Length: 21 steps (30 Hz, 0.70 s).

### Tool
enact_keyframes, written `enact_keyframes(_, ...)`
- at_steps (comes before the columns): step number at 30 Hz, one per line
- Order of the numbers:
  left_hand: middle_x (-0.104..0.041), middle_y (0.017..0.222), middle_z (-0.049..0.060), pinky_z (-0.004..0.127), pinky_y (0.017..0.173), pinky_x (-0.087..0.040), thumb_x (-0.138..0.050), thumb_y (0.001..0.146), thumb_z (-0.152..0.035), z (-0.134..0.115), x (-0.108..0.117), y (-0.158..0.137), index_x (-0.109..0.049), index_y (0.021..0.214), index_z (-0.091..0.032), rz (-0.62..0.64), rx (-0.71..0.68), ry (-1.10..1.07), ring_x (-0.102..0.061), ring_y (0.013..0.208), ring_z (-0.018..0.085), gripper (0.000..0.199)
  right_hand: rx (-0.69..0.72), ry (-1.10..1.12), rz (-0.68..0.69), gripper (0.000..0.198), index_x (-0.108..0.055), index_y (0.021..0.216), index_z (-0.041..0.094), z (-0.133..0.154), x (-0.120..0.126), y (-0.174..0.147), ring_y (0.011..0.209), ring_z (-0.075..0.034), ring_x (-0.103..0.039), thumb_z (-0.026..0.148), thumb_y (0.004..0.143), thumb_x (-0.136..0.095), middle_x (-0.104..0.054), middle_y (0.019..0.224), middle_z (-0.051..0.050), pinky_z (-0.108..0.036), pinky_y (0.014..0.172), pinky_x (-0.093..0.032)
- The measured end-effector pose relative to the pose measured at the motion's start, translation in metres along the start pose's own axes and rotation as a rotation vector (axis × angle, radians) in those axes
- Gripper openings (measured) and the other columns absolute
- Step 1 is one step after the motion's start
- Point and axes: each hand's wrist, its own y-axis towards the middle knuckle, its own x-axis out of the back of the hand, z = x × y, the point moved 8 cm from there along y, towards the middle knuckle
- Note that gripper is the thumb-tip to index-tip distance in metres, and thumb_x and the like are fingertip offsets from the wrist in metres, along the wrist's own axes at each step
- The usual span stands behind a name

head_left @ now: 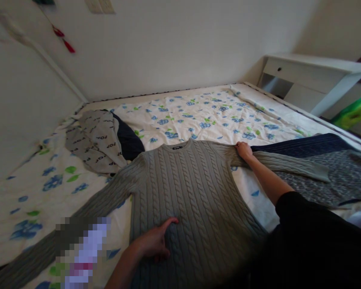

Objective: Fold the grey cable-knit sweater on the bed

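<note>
A grey-green cable-knit sweater [185, 188] lies spread on the bed, its neckline toward the wall and both sleeves stretched out sideways. Above the lower front of the sweater is my left hand [153, 243], thumb held away from the partly bent fingers, with nothing seen in it. I cannot tell whether it touches the knit. My right hand [244, 150] is closed on the upper part of the right-side sleeve, a little out from the shoulder. The rest of that sleeve runs on past my forearm. The sweater's hem is hidden in shadow at the bottom.
Beyond the left shoulder lies a grey printed garment [93, 138] with a dark part [128, 138]. A dark navy and speckled grey garment [327, 172] is at the right. The floral bedsheet [204, 114] reaches the wall, and a white desk [309, 76] stands beyond. One patch at lower left is pixelated.
</note>
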Motion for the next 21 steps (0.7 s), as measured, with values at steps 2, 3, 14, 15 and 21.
enact_keyframes(2,-0.073,0.072,-0.007,0.027,0.059,-0.050,-0.074,0.066,-0.022,-0.003,0.000,-0.003,-0.023,0.181,-0.030,-0.009,0.008,0.011,-0.074,0.067,0.024,0.126,-0.020,0.001,-0.007,0.036,-0.075,0.140,0.017,-0.004,-0.004,0.000,0.128,-0.034,-0.072,0.032,0.116,-0.052,-0.073,0.140,-0.023,-0.039,0.104,-0.056)
enact_keyframes(3,-0.073,0.072,-0.006,0.028,0.059,-0.051,-0.073,0.066,-0.021,-0.005,0.000,-0.004,-0.023,0.181,-0.029,-0.013,0.009,0.017,-0.075,0.068,0.025,0.126,-0.023,0.003,-0.017,0.037,-0.074,0.141,0.016,-0.004,-0.004,0.000,0.127,-0.034,-0.071,0.031,0.116,-0.053,-0.072,0.140,-0.024,-0.041,0.104,-0.056)
enact_keyframes(14,-0.075,0.076,-0.004,0.028,0.060,-0.050,-0.077,0.069,-0.022,-0.005,-0.004,-0.003,-0.026,0.180,-0.030,-0.040,0.013,0.055,-0.077,0.072,0.027,0.122,0.379,0.069,-0.174,0.049,-0.064,0.158,0.017,0.075,-0.005,-0.019,0.141,-0.035,-0.057,0.021,0.110,-0.051,-0.059,0.162,-0.018,-0.045,0.120,-0.048)
enact_keyframes(15,-0.075,0.076,-0.004,0.028,0.060,-0.050,-0.077,0.068,-0.022,-0.005,-0.004,-0.002,-0.026,0.180,-0.030,-0.048,0.013,0.063,-0.077,0.072,0.027,0.122,0.351,0.077,-0.167,0.050,-0.062,0.160,0.017,0.077,-0.007,-0.019,0.137,-0.034,-0.061,0.025,0.112,-0.050,-0.060,0.161,-0.019,-0.043,0.117,-0.050)
enact_keyframes(21,-0.077,0.081,-0.003,0.029,0.064,-0.052,-0.076,0.067,-0.019,-0.008,-0.002,0.000,-0.034,0.178,-0.031,-0.103,0.001,0.165,-0.077,0.072,0.026,0.119,0.233,0.039,-0.025,0.041,-0.078,0.138,0.021,0.079,-0.014,-0.010,0.121,-0.031,-0.072,0.046,0.118,-0.053,-0.074,0.139,-0.017,-0.036,0.103,-0.053)
